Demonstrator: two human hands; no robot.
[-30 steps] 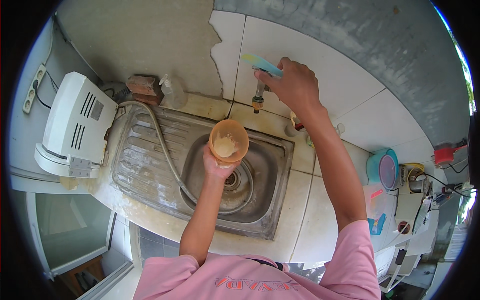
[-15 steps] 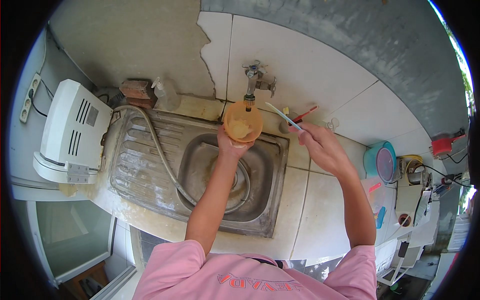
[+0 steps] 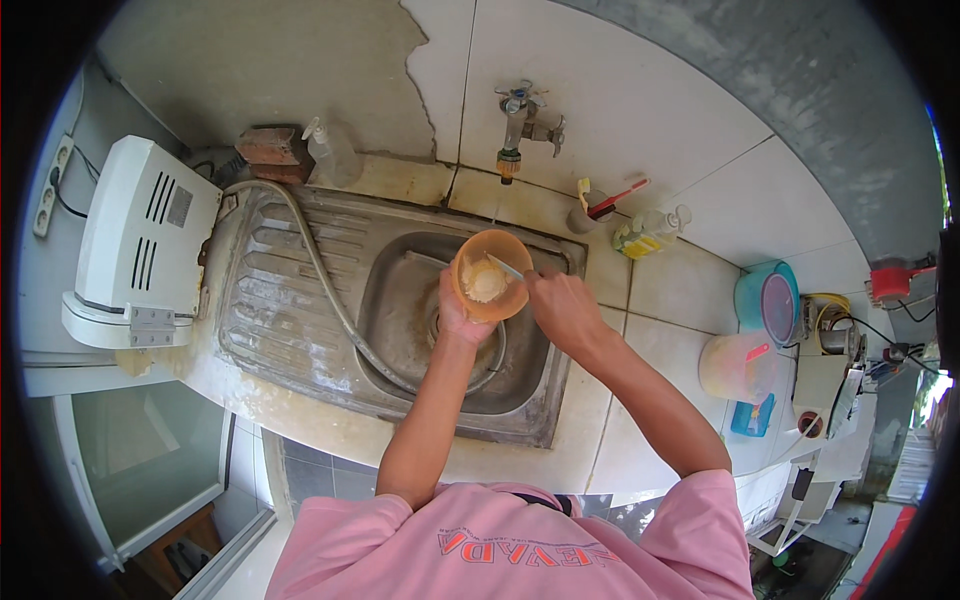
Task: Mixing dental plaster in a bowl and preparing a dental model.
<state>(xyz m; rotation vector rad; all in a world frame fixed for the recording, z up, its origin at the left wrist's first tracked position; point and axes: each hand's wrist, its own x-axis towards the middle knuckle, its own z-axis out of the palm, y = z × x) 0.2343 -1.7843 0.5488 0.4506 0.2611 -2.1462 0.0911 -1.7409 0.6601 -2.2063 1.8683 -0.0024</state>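
Note:
Over the sink basin, my left hand [image 3: 460, 316] is closed around the left and lower side of an orange bowl [image 3: 488, 238]. Inside the bowl lies a lump of cream-coloured powder or paste [image 3: 487, 283]. My right hand [image 3: 562, 312] grips a slim spatula [image 3: 506, 266], its pale blade dipping into the bowl; the fingers hide its handle. Beyond the bowl, a metal tap [image 3: 515, 130] juts from the tiled wall, and a thin stream or drip seems to fall below its spout.
A steel sink [image 3: 545, 400] with a drainboard sits under my arms, a grey hose [image 3: 318, 275] across it. Behind stand a cup with brushes [image 3: 586, 218], a soap bottle [image 3: 645, 236] and a brick [image 3: 272, 150]. A white machine [image 3: 140, 240] is at left, a pink-white tub [image 3: 735, 365] at right.
The bowl has come away from under the tap, toward me. My right hand has moved left and down, bringing the spatula from the air into the bowl.

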